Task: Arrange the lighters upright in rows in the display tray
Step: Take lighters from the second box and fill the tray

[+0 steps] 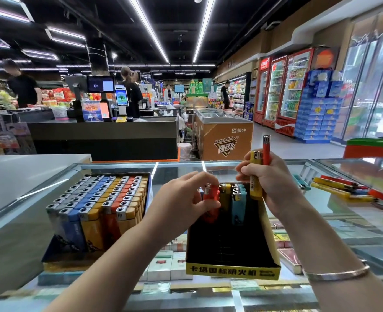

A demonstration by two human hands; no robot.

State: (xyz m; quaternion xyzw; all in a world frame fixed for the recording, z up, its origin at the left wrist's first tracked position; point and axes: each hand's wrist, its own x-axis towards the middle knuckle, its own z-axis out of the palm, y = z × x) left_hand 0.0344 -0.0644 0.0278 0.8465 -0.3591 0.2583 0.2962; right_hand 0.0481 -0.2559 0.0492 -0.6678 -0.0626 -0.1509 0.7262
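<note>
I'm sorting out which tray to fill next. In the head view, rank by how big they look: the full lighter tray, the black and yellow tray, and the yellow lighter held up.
1. Full lighter tray
2. Black and yellow tray, slightly smaller but nearer the camera, so unsure
3. Yellow lighter, smallest

Display tray (pixel 232 271) front: "卡塔国标明火机"; freezer (pixel 225 140): "蒙牛", "随变".

Only one view on my end: a wide-angle head cam, looking forward and down over the glass surface (pixel 321 212). It sits close, so both forearms come in from the bottom edge of the frame. The upper half looks out level across the shop aisle, and the edges bend a lot.
</note>
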